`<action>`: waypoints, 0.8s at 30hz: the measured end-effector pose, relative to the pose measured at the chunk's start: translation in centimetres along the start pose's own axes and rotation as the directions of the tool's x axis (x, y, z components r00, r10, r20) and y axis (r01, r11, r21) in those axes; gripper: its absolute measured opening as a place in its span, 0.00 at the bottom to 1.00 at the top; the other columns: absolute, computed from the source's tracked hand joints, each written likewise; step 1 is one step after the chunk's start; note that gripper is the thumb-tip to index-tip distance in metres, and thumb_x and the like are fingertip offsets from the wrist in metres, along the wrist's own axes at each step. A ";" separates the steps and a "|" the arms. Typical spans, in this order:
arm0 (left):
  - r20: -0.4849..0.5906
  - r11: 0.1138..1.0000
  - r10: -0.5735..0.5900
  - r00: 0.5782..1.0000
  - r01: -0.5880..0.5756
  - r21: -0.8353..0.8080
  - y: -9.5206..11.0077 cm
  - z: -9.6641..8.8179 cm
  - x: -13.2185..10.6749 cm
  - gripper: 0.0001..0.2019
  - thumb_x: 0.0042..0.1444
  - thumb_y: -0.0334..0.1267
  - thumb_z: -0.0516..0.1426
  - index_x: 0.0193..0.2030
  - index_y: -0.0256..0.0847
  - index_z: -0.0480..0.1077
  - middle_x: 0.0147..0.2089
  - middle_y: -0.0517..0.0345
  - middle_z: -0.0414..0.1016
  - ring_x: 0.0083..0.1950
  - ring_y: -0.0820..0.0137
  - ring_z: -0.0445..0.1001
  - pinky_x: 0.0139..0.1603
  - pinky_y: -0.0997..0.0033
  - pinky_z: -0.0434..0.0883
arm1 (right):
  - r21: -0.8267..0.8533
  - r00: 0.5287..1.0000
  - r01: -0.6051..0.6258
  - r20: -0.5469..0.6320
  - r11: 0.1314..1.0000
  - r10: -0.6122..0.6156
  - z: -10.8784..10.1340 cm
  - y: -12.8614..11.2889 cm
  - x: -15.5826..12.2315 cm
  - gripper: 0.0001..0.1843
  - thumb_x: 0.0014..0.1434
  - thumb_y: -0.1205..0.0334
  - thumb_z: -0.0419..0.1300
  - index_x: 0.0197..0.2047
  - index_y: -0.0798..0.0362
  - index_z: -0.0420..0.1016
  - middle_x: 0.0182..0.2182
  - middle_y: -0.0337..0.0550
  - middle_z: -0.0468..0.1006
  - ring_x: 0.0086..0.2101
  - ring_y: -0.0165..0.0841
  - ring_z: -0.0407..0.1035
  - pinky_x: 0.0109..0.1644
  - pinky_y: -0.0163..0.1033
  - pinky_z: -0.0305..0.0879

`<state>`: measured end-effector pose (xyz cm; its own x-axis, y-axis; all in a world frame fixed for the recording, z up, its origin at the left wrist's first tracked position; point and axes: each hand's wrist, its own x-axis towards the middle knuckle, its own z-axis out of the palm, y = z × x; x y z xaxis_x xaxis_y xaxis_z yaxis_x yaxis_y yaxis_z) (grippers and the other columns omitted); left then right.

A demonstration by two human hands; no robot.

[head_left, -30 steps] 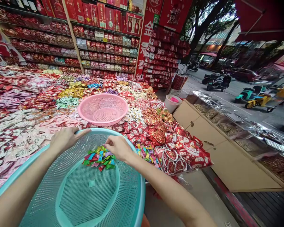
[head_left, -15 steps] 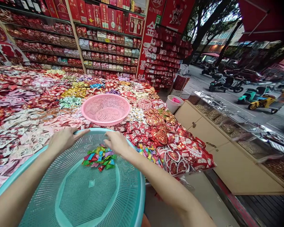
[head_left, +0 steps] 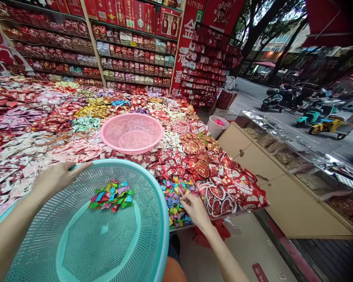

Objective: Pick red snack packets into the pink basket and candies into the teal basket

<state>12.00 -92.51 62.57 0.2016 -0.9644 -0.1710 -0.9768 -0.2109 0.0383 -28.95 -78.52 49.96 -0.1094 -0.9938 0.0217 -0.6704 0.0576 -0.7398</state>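
Observation:
My left hand (head_left: 53,179) grips the far left part of the rim of a large teal plastic basket (head_left: 164,225), which is tilted toward me. A small heap of colourful wrapped candies (head_left: 113,196) lies inside, toward its far side. Outside the basket, my right hand (head_left: 195,207) hovers at a pile of the same bright candies (head_left: 176,201) along the table's front edge. Its fingers are loosely bent and apart, with nothing visible between them.
Beyond the teal basket, a pink basket (head_left: 131,134) rests on heaps of packaged sweets. Red heart-patterned bags (head_left: 220,199) lie right of the candy pile. A beige cabinet (head_left: 279,188) stands at the right, with a white bucket (head_left: 217,126) by its far end. Stocked shelves (head_left: 135,58) line the back.
My right hand has left the inside of the teal basket and moved right to the candy pile outside. The basket, with my left hand on its rim, has shifted left.

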 end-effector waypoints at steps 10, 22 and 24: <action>0.004 1.000 0.015 1.000 -0.016 0.015 0.5 0.1 0.1 0.39 0.47 0.70 0.35 0.44 0.43 0.72 0.41 0.39 0.75 0.45 0.45 0.72 0.43 0.57 0.66 | -0.061 0.979 -0.204 -0.010 0.977 0.204 3.4 1.9 -2.9 0.14 0.55 0.56 0.54 0.21 0.50 0.67 0.18 0.38 0.72 0.23 0.32 0.65 0.28 0.35 0.53; -0.002 1.000 -0.003 1.000 0.003 -0.009 0.7 -0.3 0.1 0.37 0.47 0.70 0.35 0.40 0.45 0.71 0.40 0.40 0.75 0.45 0.45 0.72 0.42 0.58 0.65 | 0.001 0.967 -0.253 0.010 0.967 0.253 3.5 1.2 -2.3 0.11 0.52 0.60 0.53 0.19 0.50 0.64 0.16 0.36 0.68 0.21 0.30 0.61 0.27 0.34 0.53; 0.002 1.000 0.002 1.000 -0.002 -0.016 0.9 -0.4 0.2 0.37 0.46 0.71 0.36 0.41 0.45 0.70 0.40 0.40 0.75 0.45 0.45 0.72 0.42 0.58 0.65 | 0.027 0.968 -0.253 0.008 0.967 0.252 2.9 1.0 -2.4 0.11 0.51 0.60 0.53 0.19 0.50 0.63 0.17 0.36 0.68 0.21 0.31 0.61 0.26 0.34 0.53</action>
<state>11.15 -92.94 63.00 0.1993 -0.9646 -0.1728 -0.9759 -0.2113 0.0541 -27.21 -76.32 47.20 -0.2694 -0.9477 -0.1710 -0.6011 0.3042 -0.7390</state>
